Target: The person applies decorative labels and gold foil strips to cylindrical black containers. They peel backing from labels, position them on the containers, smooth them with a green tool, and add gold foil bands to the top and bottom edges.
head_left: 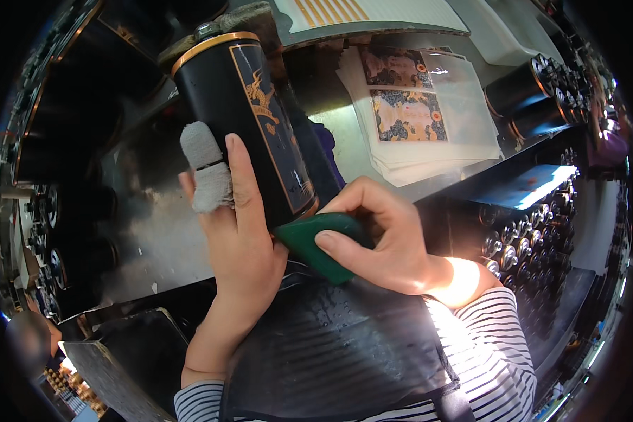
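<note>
Gripping, left hand [235, 232]: black cylinder tin [243, 123], fingers wrapped around it.
Right hand [383, 239]: pinching green scraper [315, 239] against tin's lower end.

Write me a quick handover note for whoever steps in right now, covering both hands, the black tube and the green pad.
Left hand: wrapped round the back of the black tube, one finger bandaged in grey cloth.
Right hand: pinching the green pad, pressed against the lower end of the tube's label.
The tube is tilted, gold-rimmed end away from the body, over a dark apron.
Done: a dark, gold-edged label is on the tube.
Left: whether it is fully smoothed cannot be told. More labels lie in a stack of sheets ahead; more black tubes lie to the right.
</note>
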Tool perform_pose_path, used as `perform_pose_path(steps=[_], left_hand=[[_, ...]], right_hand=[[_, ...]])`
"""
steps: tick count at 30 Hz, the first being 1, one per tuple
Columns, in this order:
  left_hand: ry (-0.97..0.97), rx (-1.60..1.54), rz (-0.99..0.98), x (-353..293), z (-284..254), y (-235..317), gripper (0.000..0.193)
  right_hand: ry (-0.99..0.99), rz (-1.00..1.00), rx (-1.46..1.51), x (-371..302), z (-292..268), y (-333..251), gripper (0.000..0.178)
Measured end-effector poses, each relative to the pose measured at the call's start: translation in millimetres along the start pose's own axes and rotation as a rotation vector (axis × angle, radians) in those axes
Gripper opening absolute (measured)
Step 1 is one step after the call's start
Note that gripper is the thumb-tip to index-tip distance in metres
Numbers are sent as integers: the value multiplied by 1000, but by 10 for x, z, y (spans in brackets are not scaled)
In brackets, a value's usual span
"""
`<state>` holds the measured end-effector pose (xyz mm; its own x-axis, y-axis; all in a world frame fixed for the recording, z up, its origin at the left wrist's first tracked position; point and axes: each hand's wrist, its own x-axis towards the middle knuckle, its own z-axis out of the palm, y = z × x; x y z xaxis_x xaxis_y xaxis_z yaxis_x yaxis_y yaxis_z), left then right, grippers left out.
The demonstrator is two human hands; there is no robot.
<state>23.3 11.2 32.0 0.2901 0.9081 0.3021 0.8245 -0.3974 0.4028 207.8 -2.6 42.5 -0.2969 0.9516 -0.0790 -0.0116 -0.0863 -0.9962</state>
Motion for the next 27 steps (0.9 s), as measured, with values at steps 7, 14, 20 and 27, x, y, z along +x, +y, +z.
perform_pose_path(steps=[7,14,20,27], left_hand=[[-93,-221,-183,-282,86,-342,94],[-37,-113,-131,10,-24,63,113],[47,-524,-242,-204,134,-196,116],[-24,-87,-126,-26,28,0,118]], right_hand=[[197,251,110,51,-242,300,14],[41,14,45,39,30,68,17],[194,218,14,118,-243,316,12],[61,48,57,34,-6,-22,13]])
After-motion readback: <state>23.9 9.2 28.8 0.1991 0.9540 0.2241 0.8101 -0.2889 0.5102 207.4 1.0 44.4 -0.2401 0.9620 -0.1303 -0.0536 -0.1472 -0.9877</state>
